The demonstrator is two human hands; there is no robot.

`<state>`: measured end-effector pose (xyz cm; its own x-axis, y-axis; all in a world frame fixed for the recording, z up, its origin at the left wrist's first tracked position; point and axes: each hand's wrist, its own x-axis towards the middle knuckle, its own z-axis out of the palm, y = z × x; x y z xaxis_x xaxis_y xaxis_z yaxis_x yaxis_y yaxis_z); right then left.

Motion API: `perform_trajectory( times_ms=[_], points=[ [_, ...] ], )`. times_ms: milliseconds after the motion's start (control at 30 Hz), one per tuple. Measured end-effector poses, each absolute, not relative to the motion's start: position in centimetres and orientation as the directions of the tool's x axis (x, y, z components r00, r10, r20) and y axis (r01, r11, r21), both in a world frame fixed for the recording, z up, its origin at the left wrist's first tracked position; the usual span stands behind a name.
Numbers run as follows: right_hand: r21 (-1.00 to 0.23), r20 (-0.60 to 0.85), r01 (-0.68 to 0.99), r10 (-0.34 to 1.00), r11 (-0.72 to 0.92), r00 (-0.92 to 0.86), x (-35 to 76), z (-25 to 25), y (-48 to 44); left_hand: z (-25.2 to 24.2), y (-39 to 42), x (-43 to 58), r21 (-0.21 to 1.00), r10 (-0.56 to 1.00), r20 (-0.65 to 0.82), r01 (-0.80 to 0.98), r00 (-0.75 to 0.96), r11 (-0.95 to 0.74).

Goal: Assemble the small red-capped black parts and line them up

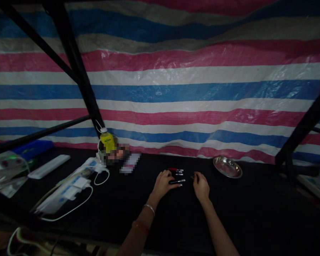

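Black table (229,213) | left hand (164,184) fingers bent onto dark pen (177,181), grip unclear | right hand (201,185) curled just beside, hold untellable | red pen (173,169) lay behind | step looked like pen handling; lifting one would call for a fine pinch

We find the black table (256,220) bare along its near edge and right half, up to a steel dish (227,167) by the far edge. Pens (176,171) lie mid-table. The left end is crowded with a power strip (66,192) and a yellow bottle (107,141). Left frame post (80,78) and right frame post (304,128) lean in. A striped tarp (189,89) closes the back.
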<state>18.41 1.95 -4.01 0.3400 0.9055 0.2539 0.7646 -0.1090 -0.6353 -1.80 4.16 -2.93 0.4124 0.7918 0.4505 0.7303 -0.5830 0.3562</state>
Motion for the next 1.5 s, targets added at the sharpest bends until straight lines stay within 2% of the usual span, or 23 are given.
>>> perform_trajectory(
  times_ms=[133, 267, 833, 1300, 1400, 1500],
  points=[
    [-0.538, 0.253, 0.824, 0.898, -0.178, 0.36, 18.5, -4.2, 2.0, -2.9, 4.2, -1.8, 0.346, 0.797, 0.447, 0.743, 0.406, -0.573],
    [-0.482, 0.238, 0.858, 0.916, -0.177, 0.322, 18.5, -4.3, 2.1, -2.8, 4.2, -1.8, 0.338, 0.805, 0.445, 0.758, 0.393, -0.557],
    [-0.416, 0.27, 0.898, 0.924, -0.143, 0.272, 18.3, -4.4, 1.9, -2.9, 4.4, -1.8, 0.367, 0.846, 0.415, 0.789, 0.334, -0.492],
    [-0.417, 0.42, 0.906, 0.867, -0.076, 0.266, 18.5, -5.2, 1.9, -2.8, 4.3, -1.9, 0.361, 0.83, 0.441, 0.778, 0.343, -0.514],
    [-0.421, 0.484, 0.907, 0.839, -0.027, 0.25, 18.5, -5.1, 1.9, -2.7, 4.3, -1.9, 0.387, 0.829, 0.482, 0.78, 0.284, -0.493],
    [-0.433, 0.527, 0.898, 0.829, 0.073, 0.187, 18.1, -4.9, 2.0, -2.8, 4.4, -2.0, 0.437, 0.842, 0.521, 0.803, 0.14, -0.405]
  ],
)
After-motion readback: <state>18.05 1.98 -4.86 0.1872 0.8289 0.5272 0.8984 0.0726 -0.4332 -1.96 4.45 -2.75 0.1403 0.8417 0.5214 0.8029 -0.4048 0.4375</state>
